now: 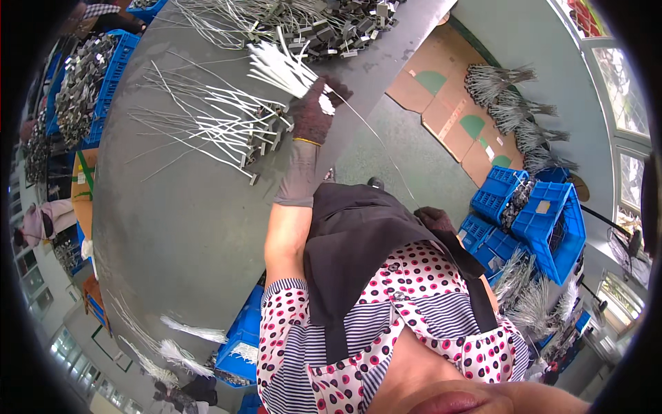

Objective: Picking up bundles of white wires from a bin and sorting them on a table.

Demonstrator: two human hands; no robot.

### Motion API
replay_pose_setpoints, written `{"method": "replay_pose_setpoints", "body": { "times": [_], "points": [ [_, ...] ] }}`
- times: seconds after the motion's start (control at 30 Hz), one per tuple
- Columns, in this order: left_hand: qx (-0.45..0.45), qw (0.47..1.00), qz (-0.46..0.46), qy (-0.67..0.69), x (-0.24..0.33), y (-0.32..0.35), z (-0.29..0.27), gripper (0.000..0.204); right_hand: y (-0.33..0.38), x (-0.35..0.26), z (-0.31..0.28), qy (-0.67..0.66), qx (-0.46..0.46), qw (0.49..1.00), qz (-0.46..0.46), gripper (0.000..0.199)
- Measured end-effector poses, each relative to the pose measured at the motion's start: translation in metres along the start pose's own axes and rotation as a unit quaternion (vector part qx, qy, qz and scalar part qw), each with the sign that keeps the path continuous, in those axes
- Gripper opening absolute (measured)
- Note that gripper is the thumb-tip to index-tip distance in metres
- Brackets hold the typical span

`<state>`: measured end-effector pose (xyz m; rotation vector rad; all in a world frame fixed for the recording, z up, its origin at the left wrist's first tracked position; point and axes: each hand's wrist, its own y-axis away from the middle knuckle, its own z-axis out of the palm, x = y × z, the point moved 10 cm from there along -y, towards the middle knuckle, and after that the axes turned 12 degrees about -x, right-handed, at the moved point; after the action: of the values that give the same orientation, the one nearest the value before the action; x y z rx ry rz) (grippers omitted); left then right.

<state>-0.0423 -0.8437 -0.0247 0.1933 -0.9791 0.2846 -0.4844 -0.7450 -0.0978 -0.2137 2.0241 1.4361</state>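
Left hand (315, 110): gloved, fingers closed around white wire bundle (279, 67)
Right hand (433, 218): gloved; finger state cannot tell
Surface: grey table (172, 221)

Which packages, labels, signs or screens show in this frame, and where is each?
Flattened cardboard boxes: on the floor right of the table, brown with green half-round marks and small pale labels.
Blue plastic crates: stacked at right on the floor, openwork sides, one with a pale tag.
No screens.
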Motion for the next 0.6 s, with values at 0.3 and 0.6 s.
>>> {"method": "replay_pose_setpoints", "body": {
  "times": [0.3, 0.6],
  "points": [
    [0.113, 0.987, 0.082, 0.074, 0.071, 0.022, -0.045, 0.04, 0.004, 0.074, -0.008, -0.107, 0.073, 0.991, -0.021, 0.023],
    [0.188, 0.979, 0.029, 0.08, 0.054, 0.055, -0.062, 0.04, -0.005, 0.006, -0.025, 0.038, 0.019, 0.998, -0.043, 0.027]
  ]
}}
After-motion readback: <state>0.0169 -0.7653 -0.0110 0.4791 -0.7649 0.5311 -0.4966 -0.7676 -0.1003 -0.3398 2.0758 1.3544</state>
